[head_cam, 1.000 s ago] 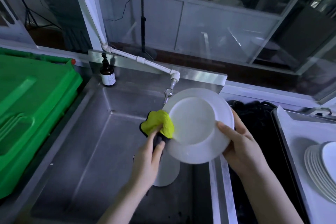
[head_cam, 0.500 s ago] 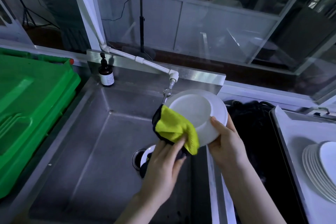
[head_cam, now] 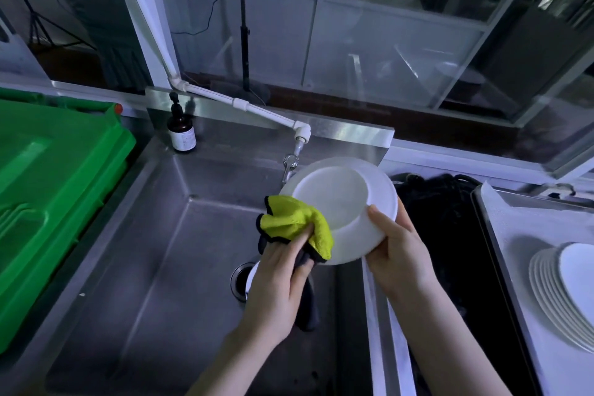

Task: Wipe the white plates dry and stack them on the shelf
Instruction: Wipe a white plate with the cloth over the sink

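Observation:
Over the steel sink I hold a white plate (head_cam: 340,199), tilted with its underside toward me. My right hand (head_cam: 397,251) grips its lower right rim, thumb on the underside. My left hand (head_cam: 281,276) holds a yellow cloth with a black edge (head_cam: 297,223) against the plate's lower left rim. A grey part of the cloth hangs below my left hand. A stack of several white plates (head_cam: 565,292) lies on the white surface at the far right. Another white plate (head_cam: 252,273) peeks out beside the drain, mostly hidden by my left hand.
The steel sink (head_cam: 154,251) has a drain (head_cam: 239,276) and a white pipe tap (head_cam: 299,138) above the plate. A brown pump bottle (head_cam: 181,132) stands at the back corner. A green bin lid (head_cam: 48,196) fills the left. A black mass (head_cam: 443,235) lies between sink and tray.
The plate has tipped further so its underside faces me. The cloth moved from the plate's left edge down to its lower left rim, and my left hand shifted right with it.

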